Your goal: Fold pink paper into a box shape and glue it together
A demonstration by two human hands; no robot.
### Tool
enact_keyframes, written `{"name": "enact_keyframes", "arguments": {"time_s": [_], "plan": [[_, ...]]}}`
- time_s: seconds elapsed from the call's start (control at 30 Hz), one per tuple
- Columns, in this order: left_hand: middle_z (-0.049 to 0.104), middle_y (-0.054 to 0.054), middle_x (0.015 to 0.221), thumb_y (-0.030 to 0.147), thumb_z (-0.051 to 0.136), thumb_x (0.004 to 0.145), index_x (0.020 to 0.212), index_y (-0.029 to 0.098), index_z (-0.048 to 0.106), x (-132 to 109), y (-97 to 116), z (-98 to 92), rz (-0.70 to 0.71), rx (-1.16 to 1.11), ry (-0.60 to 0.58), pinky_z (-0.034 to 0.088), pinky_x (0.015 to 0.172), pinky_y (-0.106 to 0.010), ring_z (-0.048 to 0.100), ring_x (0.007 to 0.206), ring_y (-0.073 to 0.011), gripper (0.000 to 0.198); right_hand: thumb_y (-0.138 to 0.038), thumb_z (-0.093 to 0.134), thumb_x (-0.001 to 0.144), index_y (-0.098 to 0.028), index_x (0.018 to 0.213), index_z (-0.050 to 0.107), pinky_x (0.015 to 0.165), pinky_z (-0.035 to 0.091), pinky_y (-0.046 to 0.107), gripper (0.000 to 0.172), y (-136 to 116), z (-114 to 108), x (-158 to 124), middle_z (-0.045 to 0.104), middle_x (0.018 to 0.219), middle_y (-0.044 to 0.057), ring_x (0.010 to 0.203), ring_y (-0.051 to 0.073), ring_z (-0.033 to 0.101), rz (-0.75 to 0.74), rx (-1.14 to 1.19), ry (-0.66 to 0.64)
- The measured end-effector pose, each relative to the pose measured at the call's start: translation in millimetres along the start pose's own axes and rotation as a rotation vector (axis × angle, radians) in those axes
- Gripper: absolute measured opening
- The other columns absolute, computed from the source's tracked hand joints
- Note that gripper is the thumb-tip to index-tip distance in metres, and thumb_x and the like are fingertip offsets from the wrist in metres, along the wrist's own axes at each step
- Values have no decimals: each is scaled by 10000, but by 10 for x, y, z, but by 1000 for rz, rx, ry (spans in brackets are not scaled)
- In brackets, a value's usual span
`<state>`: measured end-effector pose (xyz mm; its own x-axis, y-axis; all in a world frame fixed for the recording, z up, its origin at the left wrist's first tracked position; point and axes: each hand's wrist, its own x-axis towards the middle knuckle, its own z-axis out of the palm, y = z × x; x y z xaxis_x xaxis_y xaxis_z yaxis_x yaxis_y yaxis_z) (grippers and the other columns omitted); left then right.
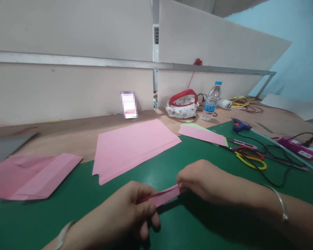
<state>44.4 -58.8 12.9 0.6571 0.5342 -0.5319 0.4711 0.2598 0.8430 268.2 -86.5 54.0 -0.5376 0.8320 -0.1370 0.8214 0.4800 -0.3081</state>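
A narrow folded strip of pink paper [167, 195] stretches between my two hands above the green mat [80, 222]. Its left end is pinched between the thumb and fingers of my left hand [137, 206]. My right hand [198, 178] grips the other end, with its fingertips mostly hidden behind the hand. Beyond them lies a stack of pink sheets [135, 149], partly on the mat. Folded pink paper [47, 177] rests at the left.
Scissors [250, 161], a glue gun [241, 125] with its cable, and a purple power strip [299, 147] lie at the right. Pink and green paper strips [203, 133], a water bottle [211, 102] and a white pouch [182, 106] stand or lie farther back.
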Motion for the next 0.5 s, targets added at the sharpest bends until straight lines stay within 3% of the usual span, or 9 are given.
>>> {"name": "enact_keyframes", "arguments": {"time_s": [0.2,0.33,0.5], "plan": [[698,-54,753,440,531,835,874,138,648,-28,161,18,51,21,22,365,438,-178,463,422,-54,327,-258,440,911,-157,742,596,544,340,180,251,1,-33,21,591,667,-3,604,91,495,33,332,-42],[674,-2,700,386,540,834,985,185,531,-20,208,88,144,-121,81,384,432,-179,539,444,-79,252,-278,399,916,-167,725,514,485,381,164,250,-54,5,31,581,621,-13,517,83,524,138,680,-135],[649,20,658,312,528,826,867,194,498,-44,224,105,192,-139,130,433,470,-197,581,474,-92,128,-284,399,897,-163,705,476,425,371,135,240,-26,47,77,599,597,-9,437,59,521,263,969,-206]]}}
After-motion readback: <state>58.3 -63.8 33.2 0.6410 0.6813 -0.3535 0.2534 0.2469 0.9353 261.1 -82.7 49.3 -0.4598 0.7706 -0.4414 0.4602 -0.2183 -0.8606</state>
